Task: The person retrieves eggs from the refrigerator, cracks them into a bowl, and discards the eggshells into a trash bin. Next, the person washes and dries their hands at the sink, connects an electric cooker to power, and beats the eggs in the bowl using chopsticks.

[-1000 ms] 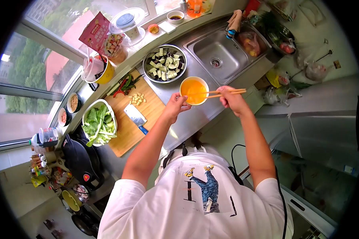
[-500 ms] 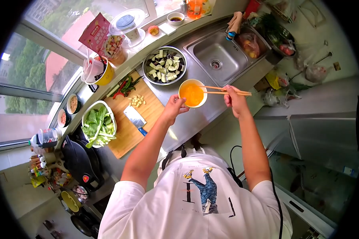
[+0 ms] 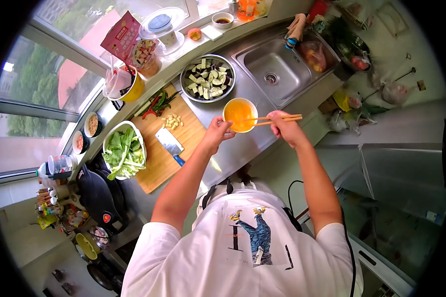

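My left hand (image 3: 218, 133) grips the side of a white bowl (image 3: 255, 111) of beaten egg (image 3: 239, 115), keeping it above the steel counter's edge. My right hand (image 3: 285, 128) is closed around a pair of wooden chopsticks (image 3: 265, 120), whose tips dip into the orange-yellow liquid. Just behind the bowl stands a steel basin (image 3: 188, 92) of cut eggplant pieces. To the left, a cleaver (image 3: 169, 143) with a blue handle rests on a wooden cutting board (image 3: 151, 180), near peeled garlic cloves (image 3: 172, 121) and red and green chili peppers (image 3: 157, 105).
A steel sink (image 3: 272, 59) lies at the back right. Left of the board is a white basket of leafy greens (image 3: 124, 151). Containers, including a yellow tub (image 3: 134, 91), line the window sill. A black wok lid (image 3: 96, 193) leans at far left.
My right hand has shifted slightly left and down, bringing the chopsticks deeper into the egg. My left hand and the bowl stay almost in place.
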Motion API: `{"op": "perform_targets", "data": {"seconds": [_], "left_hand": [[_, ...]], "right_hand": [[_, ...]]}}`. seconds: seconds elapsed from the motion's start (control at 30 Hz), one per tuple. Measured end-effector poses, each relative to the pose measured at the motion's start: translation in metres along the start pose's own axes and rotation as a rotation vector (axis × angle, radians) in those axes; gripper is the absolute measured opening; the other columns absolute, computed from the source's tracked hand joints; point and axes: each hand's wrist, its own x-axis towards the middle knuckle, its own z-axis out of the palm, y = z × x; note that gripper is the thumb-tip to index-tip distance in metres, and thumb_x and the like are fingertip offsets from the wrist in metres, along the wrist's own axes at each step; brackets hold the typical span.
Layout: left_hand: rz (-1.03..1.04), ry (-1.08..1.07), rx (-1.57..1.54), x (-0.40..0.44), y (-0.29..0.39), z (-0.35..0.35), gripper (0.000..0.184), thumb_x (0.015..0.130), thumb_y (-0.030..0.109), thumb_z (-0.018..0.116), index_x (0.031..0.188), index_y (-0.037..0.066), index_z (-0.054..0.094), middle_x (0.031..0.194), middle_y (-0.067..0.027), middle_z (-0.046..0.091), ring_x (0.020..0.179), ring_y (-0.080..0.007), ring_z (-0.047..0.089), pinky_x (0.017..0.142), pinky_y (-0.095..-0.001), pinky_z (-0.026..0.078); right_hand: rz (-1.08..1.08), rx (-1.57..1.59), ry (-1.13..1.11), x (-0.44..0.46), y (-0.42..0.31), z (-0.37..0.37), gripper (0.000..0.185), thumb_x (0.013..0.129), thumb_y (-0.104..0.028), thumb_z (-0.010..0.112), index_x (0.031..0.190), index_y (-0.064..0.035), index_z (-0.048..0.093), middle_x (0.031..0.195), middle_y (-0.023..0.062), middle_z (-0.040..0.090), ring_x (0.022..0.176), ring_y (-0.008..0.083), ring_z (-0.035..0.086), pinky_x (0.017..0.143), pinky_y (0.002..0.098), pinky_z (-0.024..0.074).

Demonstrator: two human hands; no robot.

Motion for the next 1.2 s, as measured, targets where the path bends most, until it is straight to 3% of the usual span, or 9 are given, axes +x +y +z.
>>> {"op": "perform_targets", "data": {"seconds": [0.23,0.33,0.43,0.5,0.67,0.77,1.0,1.13,1.2], "left_hand": [[-0.027,-0.004,0.034,-0.005,0.002,0.003,0.039,0.092,0.021,0.055,0.121,0.003,0.037,0.097,-0.0098,0.056,0.081,-0.0175,0.061,0.083,-0.0368,0.055],[-0.035,-0.016,0.003,-0.005,-0.001,0.006,0.039,0.092,0.021,0.054,0.122,0.003,0.036,0.098,-0.0103,0.056,0.082,-0.0179,0.061,0.083,-0.0363,0.055],[-0.023,-0.013,-0.013,-0.007,-0.003,0.001,0.039,0.092,0.022,0.054,0.122,0.003,0.036,0.1,-0.0109,0.056,0.083,-0.0185,0.061,0.082,-0.0361,0.055],[-0.024,0.004,-0.008,-0.007,-0.004,-0.001,0.039,0.093,0.023,0.054,0.121,0.003,0.037,0.101,-0.0111,0.056,0.083,-0.0187,0.061,0.082,-0.0361,0.055],[-0.01,0.0,0.012,-0.008,-0.006,-0.007,0.039,0.093,0.024,0.054,0.122,0.003,0.037,0.102,-0.0108,0.056,0.084,-0.0188,0.061,0.083,-0.0358,0.054],[-0.008,0.002,-0.021,-0.01,-0.006,-0.008,0.041,0.092,0.024,0.054,0.123,0.003,0.037,0.102,-0.0106,0.056,0.084,-0.0187,0.061,0.083,-0.0358,0.054],[-0.022,0.001,-0.004,-0.013,-0.004,-0.01,0.04,0.092,0.025,0.054,0.122,0.004,0.037,0.101,-0.0103,0.056,0.082,-0.0181,0.061,0.085,-0.0368,0.053],[-0.012,0.026,-0.021,-0.01,-0.004,-0.012,0.042,0.091,0.024,0.055,0.123,0.004,0.037,0.1,-0.0101,0.055,0.082,-0.0174,0.06,0.084,-0.0365,0.054],[-0.014,0.019,-0.027,-0.011,-0.001,-0.012,0.042,0.091,0.024,0.056,0.123,0.004,0.037,0.1,-0.0099,0.055,0.083,-0.0169,0.059,0.084,-0.0363,0.054]], "right_hand": [[0.054,0.031,-0.056,0.013,0.013,-0.002,0.025,0.096,-0.03,0.051,0.093,-0.0068,0.06,0.056,-0.0035,0.047,0.048,0.0047,0.04,0.044,0.0203,0.0324],[0.021,0.153,0.1,0.018,0.017,-0.003,0.023,0.095,-0.028,0.051,0.093,-0.0062,0.058,0.056,-0.0033,0.047,0.047,0.0051,0.04,0.044,0.0209,0.0305],[0.079,0.132,-0.105,0.014,0.02,0.003,0.024,0.096,-0.028,0.051,0.093,-0.0062,0.058,0.056,-0.0033,0.047,0.047,0.0049,0.04,0.043,0.0205,0.0304],[0.001,0.228,0.032,0.019,0.021,-0.003,0.024,0.096,-0.028,0.051,0.093,-0.0062,0.058,0.056,-0.0033,0.046,0.047,0.0048,0.039,0.044,0.0204,0.0302],[0.081,0.059,-0.088,0.017,0.02,0.007,0.025,0.098,-0.028,0.048,0.096,-0.0063,0.059,0.056,-0.0036,0.045,0.047,0.0045,0.039,0.044,0.0202,0.031],[-0.008,0.115,0.067,0.022,0.025,0.005,0.024,0.096,-0.029,0.051,0.093,-0.0067,0.06,0.056,-0.0037,0.046,0.047,0.0043,0.039,0.044,0.0206,0.0306],[0.032,-0.033,-0.119,0.013,0.009,0.017,0.025,0.094,-0.03,0.054,0.094,-0.0058,0.059,0.056,-0.0031,0.046,0.049,0.0049,0.039,0.045,0.0214,0.0316],[-0.065,-0.007,0.089,0.014,-0.008,0.01,0.023,0.095,-0.029,0.053,0.093,-0.0065,0.057,0.056,-0.0038,0.045,0.048,0.0048,0.038,0.044,0.0218,0.0309],[-0.025,-0.1,-0.017,0.008,-0.009,0.018,0.023,0.095,-0.029,0.053,0.091,-0.0071,0.057,0.056,-0.0039,0.045,0.048,0.0048,0.037,0.044,0.0218,0.0307]]}}
